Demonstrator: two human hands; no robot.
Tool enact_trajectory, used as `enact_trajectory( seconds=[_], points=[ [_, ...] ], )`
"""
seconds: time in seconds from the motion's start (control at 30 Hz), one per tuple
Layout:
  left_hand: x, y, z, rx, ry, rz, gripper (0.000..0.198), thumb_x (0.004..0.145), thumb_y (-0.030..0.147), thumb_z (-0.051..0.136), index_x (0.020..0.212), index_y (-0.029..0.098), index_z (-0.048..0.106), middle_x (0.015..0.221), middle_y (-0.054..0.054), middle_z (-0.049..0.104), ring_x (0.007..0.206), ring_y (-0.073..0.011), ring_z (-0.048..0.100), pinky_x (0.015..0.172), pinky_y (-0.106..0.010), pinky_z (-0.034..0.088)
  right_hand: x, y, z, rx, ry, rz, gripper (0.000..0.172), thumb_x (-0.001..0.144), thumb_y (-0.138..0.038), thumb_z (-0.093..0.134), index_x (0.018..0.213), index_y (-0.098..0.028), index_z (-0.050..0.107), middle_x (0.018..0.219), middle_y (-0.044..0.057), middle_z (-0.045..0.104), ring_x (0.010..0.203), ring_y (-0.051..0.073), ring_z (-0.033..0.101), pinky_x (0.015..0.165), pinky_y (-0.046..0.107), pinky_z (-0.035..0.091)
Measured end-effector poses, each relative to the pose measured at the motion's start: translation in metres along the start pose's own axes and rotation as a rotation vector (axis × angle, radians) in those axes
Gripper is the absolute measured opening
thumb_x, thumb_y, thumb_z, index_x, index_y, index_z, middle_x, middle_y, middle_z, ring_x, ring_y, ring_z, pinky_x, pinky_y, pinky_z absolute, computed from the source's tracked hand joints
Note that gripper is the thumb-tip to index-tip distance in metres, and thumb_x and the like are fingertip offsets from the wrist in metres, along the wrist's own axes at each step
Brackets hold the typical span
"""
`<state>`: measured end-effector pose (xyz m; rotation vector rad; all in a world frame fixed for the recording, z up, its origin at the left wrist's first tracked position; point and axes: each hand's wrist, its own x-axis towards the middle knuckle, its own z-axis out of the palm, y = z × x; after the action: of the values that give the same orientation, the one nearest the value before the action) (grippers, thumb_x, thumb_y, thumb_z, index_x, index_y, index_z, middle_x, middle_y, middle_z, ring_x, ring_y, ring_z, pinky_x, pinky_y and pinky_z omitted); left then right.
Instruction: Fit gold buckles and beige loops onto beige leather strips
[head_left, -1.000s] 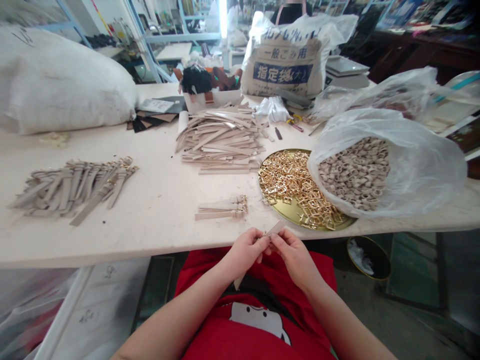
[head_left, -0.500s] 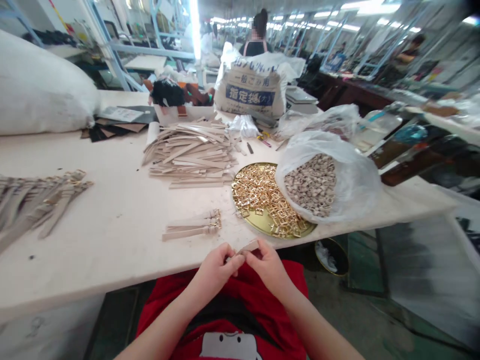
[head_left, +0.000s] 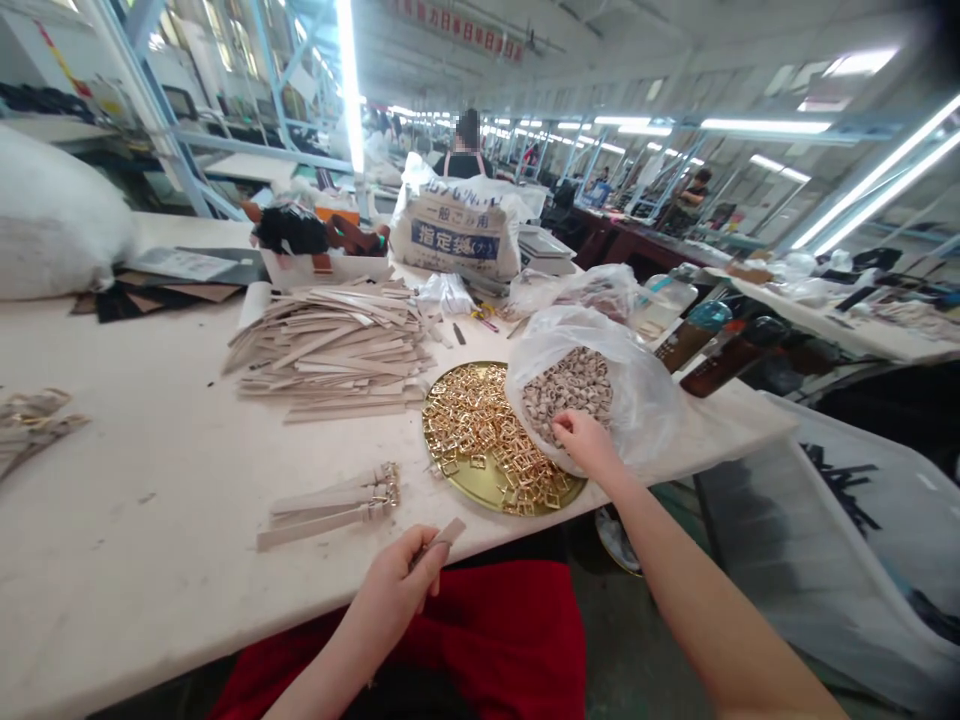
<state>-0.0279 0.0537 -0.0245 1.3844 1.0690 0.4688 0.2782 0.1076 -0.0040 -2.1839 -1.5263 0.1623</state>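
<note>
My left hand (head_left: 409, 570) is closed around a beige strap (head_left: 451, 532), whose end sticks out past the thumb at the table's front edge. Over the mouth of a clear plastic bag (head_left: 649, 400), my right hand (head_left: 587, 443) has its fingers drawn together against a heap of small beige strap loops (head_left: 574, 385). Whatever lies between those fingertips is hidden. Beside the bag, a round gold tray (head_left: 480, 488) carries many gold buckles (head_left: 469, 410). Left of the tray lie several straps with buckles fitted (head_left: 330, 508).
A pile of loose beige straps (head_left: 337, 340) lies behind. More buckled straps (head_left: 34, 425) are at the far left. Further back stand a printed sack (head_left: 454, 230) and a box of dark pieces (head_left: 322, 265). Dark bottles (head_left: 727, 355) stand right of the bag. A person (head_left: 466, 150) is in the background.
My right hand has left the strap and moved right and forward to the loops in the bag. My left hand keeps the strap. The view has shifted right and tilted up.
</note>
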Motion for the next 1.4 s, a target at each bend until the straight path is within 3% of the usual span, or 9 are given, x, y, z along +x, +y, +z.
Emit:
enact_trajectory(
  seconds=[0.13, 0.27, 0.37, 0.43, 0.53, 0.67, 0.87, 1.07, 1.4],
  points=[
    [0.0, -0.002, 0.002, -0.022, -0.022, -0.006, 0.032, 0.079, 0.049, 0.043, 0.073, 0.018, 0.046, 0.049, 0.006, 0.045, 0.04, -0.0071, 0.035, 0.041, -0.019, 0.025, 0.021, 0.017, 0.014, -0.02, -0.03, 0.013, 0.008, 0.066, -0.02, 0.059, 0.058, -0.017, 0.058, 0.065, 0.004, 0.059, 0.066, 0.017, 0.052, 0.062, 0.027, 0.033],
    [-0.003, 0.0, -0.003, -0.037, -0.02, -0.022, 0.033, 0.08, 0.05, 0.042, 0.07, 0.018, 0.044, 0.048, 0.006, 0.044, 0.039, -0.0068, 0.034, 0.04, -0.019, 0.025, 0.008, 0.011, 0.007, 0.025, 0.017, 0.001, 0.009, 0.07, -0.022, 0.054, 0.066, -0.016, 0.059, 0.075, 0.006, 0.059, 0.072, 0.017, 0.052, 0.067, 0.028, 0.035],
    [-0.003, 0.009, -0.005, -0.02, 0.033, 0.014, 0.034, 0.081, 0.049, 0.041, 0.068, 0.018, 0.044, 0.047, 0.006, 0.045, 0.039, -0.0067, 0.034, 0.042, -0.019, 0.026, -0.019, -0.014, -0.004, 0.137, -0.009, -0.015, 0.02, 0.076, -0.034, 0.05, 0.077, -0.016, 0.06, 0.074, 0.004, 0.059, 0.07, 0.017, 0.051, 0.066, 0.028, 0.037],
    [-0.002, 0.018, -0.003, -0.013, 0.076, 0.061, 0.032, 0.081, 0.048, 0.041, 0.07, 0.018, 0.047, 0.047, 0.006, 0.045, 0.04, -0.0068, 0.035, 0.044, -0.019, 0.028, -0.045, -0.04, -0.007, 0.403, -0.165, -0.035, 0.026, 0.079, -0.041, 0.048, 0.078, -0.018, 0.059, 0.067, 0.001, 0.057, 0.064, 0.015, 0.05, 0.061, 0.027, 0.039],
    [0.0, 0.026, 0.0, -0.029, 0.138, 0.128, 0.032, 0.081, 0.047, 0.042, 0.071, 0.018, 0.05, 0.048, 0.006, 0.045, 0.043, -0.0072, 0.037, 0.047, -0.02, 0.03, -0.086, -0.081, 0.0, 0.839, -0.436, -0.018, 0.025, 0.077, -0.042, 0.054, 0.07, -0.018, 0.057, 0.063, 0.0, 0.056, 0.062, 0.013, 0.05, 0.06, 0.026, 0.04],
    [-0.006, 0.026, -0.006, 0.032, 0.095, 0.134, 0.03, 0.082, 0.043, 0.041, 0.069, 0.017, 0.052, 0.048, 0.005, 0.045, 0.045, -0.0081, 0.039, 0.048, -0.02, 0.031, -0.116, -0.108, 0.018, 1.071, -0.506, 0.073, 0.02, 0.071, -0.038, 0.063, 0.079, -0.02, 0.059, 0.064, -0.001, 0.057, 0.061, 0.013, 0.053, 0.062, 0.028, 0.043],
    [-0.019, 0.018, -0.019, 0.209, 0.033, 0.127, 0.025, 0.08, 0.034, 0.042, 0.064, 0.017, 0.05, 0.051, 0.004, 0.049, 0.049, -0.0096, 0.043, 0.05, -0.022, 0.029, -0.126, -0.112, 0.033, 0.947, -0.636, 0.02, 0.02, 0.067, -0.035, 0.066, 0.08, -0.021, 0.064, 0.069, 0.0, 0.062, 0.066, 0.016, 0.055, 0.065, 0.031, 0.044],
    [-0.022, 0.011, -0.013, -0.002, 0.025, 0.176, 0.02, 0.08, 0.019, 0.039, 0.099, 0.016, 0.044, 0.069, 0.001, 0.057, 0.061, -0.0101, 0.05, 0.059, -0.022, 0.037, -0.141, -0.118, 0.04, 1.134, -0.693, 0.194, 0.023, 0.068, -0.037, 0.066, 0.082, -0.019, 0.059, 0.068, -0.002, 0.059, 0.064, 0.013, 0.053, 0.065, 0.028, 0.043],
    [-0.023, -0.004, -0.013, -0.057, 0.075, 0.092, 0.025, 0.078, 0.028, 0.049, 0.099, 0.017, 0.04, 0.07, 0.0, 0.06, 0.059, -0.0111, 0.054, 0.056, -0.022, 0.039, -0.153, -0.122, 0.047, 1.353, -0.699, 0.339, 0.029, 0.071, -0.048, 0.061, 0.07, -0.02, 0.056, 0.063, -0.002, 0.053, 0.055, 0.011, 0.046, 0.056, 0.026, 0.042]
  ],
)
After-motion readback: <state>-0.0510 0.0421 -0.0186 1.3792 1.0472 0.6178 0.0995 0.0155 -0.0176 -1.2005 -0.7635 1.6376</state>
